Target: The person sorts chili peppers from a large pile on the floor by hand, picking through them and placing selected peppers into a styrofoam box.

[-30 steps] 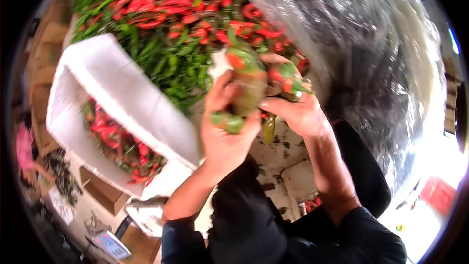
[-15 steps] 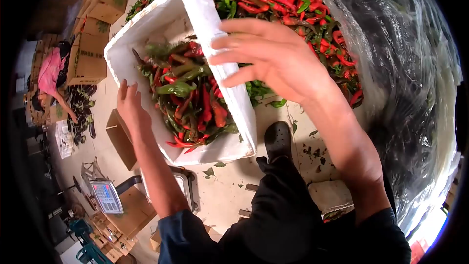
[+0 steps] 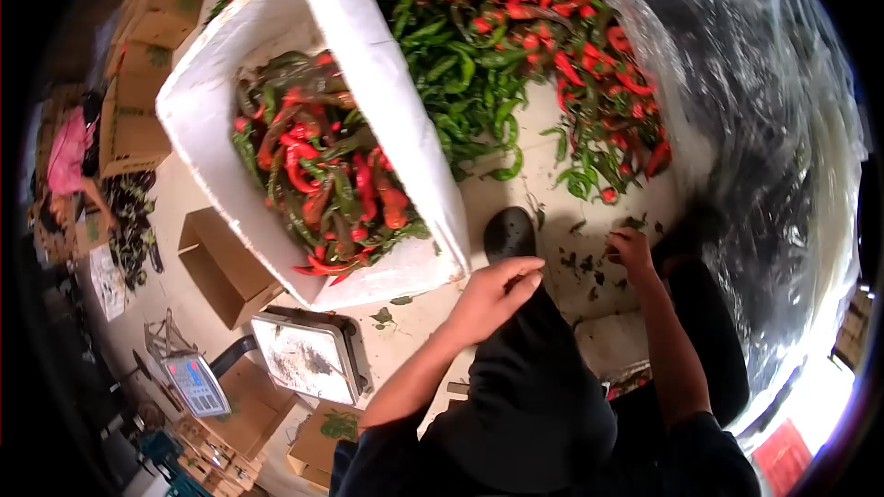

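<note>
My left hand (image 3: 497, 299) is just right of the near corner of a white foam box (image 3: 391, 110), over my dark trousers. Its fingers are pressed together with the thumb close to them, and nothing shows in them. In the box lies a heap of red and dark green peppers (image 3: 318, 170). My right hand (image 3: 631, 253) is low on the right, fingers curled, above the floor. A small dark leaf (image 3: 635, 222) appears at its fingertips; whether the fingers hold it is unclear. Neither hand touches the box.
Red peppers (image 3: 589, 55) and green peppers (image 3: 456, 74) are piled behind the box. Clear plastic sheeting (image 3: 737, 110) covers the right side. A scale (image 3: 308, 356), an open carton (image 3: 226, 262) and a person in pink (image 3: 69, 152) are on the left. Leaf scraps lie near my shoe (image 3: 509, 232).
Both hands have come away from the foam box toward my body, the left moving right and the right moving down. The box and floor appear shifted left as the view moved.
</note>
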Tool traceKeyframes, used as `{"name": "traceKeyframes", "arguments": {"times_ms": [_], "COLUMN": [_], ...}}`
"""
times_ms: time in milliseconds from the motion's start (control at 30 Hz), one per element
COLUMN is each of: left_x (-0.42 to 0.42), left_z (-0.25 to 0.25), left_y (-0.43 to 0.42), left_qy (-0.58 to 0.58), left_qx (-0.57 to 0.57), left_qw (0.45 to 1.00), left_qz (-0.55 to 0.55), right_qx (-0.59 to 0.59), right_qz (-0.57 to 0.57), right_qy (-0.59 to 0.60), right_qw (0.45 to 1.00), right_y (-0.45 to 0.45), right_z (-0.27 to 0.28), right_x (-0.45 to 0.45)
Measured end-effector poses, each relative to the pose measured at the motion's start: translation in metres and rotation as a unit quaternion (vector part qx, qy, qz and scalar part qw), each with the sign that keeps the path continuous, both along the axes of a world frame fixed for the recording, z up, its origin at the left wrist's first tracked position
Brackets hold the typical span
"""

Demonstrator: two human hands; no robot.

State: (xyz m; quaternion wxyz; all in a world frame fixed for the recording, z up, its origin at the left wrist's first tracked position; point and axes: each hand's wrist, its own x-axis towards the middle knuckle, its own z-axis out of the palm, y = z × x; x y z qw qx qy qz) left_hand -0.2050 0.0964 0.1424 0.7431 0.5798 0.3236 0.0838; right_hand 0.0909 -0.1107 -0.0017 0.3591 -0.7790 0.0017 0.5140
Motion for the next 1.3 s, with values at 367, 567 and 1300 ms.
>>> {"name": "traceKeyframes", "arguments": {"times_ms": [367,567,1300], "left_x": [0.135,0.149,0.131], "left_z": [-0.109,-0.166,-0.215], "left_y": [-0.004,-0.043,-0.066], "left_qy": [0.128,0.151,0.227], "left_qx": [0.007,0.09,0.098], "left_qw": [0.98,0.944,0.948], "left_qz": [-0.152,-0.281,-0.201], "right_qx": [-0.013,0.012,-0.065], "right_qz": [-0.009,0.03,0.353], "right_qy": [-0.267,-0.458,-0.102], "right_qw": [0.964,0.889,0.928], "right_y": [0.009,0.063,-0.006], "right_z": [-0.048,-0.036,0.083], "right_x": [0.075,0.127,0.199]}}
